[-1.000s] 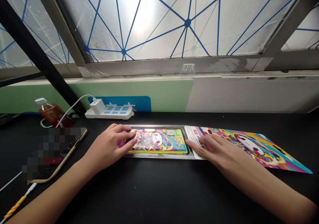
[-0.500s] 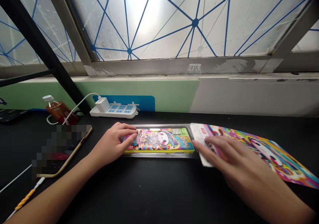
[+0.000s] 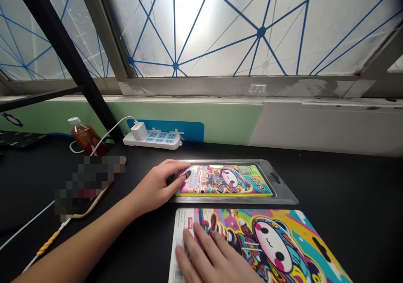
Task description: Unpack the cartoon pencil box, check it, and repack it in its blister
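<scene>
My left hand (image 3: pixel 157 186) grips the left end of a clear plastic blister tray (image 3: pixel 283 192), with its fingers over a flat printed box (image 3: pixel 225 181). The box sits in the tray, shows a cartoon figure and the word SPORT, and has a yellow edge. My right hand (image 3: pixel 210 253) lies flat, fingers spread, on a large printed cardboard backing card (image 3: pixel 277 237). That card rests on the desk in front of the tray, apart from it, and runs past the bottom of the view.
A white power strip (image 3: pixel 153 139) with a plugged-in charger stands at the back of the black desk (image 3: pixel 346 216). To its left are an orange drink bottle (image 3: pixel 85 138) and a pixelated phone (image 3: pixel 88 186). Cables lie at the left. A window and wall rise behind.
The backing card has slid from the tray's right side to in front of it under my right hand. My left hand stays at the tray's left end. The view has shifted slightly.
</scene>
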Motion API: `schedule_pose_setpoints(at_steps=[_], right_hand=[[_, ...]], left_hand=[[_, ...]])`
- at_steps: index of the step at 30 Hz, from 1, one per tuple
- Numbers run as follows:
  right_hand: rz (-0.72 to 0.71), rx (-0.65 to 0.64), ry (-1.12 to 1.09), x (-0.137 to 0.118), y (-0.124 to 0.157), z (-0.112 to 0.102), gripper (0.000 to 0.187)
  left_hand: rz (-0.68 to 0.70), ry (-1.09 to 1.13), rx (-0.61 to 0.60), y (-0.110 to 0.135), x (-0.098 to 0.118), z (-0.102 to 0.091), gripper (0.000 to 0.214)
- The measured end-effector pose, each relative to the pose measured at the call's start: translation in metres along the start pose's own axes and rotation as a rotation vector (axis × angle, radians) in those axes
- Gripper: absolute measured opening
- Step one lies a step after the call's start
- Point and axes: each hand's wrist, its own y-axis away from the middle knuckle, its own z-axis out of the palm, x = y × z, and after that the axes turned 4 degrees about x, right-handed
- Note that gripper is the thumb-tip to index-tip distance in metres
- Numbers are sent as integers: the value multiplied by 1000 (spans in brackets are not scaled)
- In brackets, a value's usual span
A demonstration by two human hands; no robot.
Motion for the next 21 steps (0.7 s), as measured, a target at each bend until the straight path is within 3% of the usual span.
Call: schedule_pose_setpoints(at_steps=[2, 6, 11, 21], right_hand=[[-18, -17, -35, 19, -16, 0, 28], [-40, -164, -161, 40, -28, -9, 51], [-56, -348, -249, 45, -28, -18, 55], [82, -482, -416, 44, -34, -19, 58]], left_hand=[[42, 10, -14, 0, -3, 2, 34], [91, 28, -45, -1, -10, 4, 32], [123, -5, -75, -2, -14, 3, 29], [180, -45, -70, -2, -14, 0, 25]])
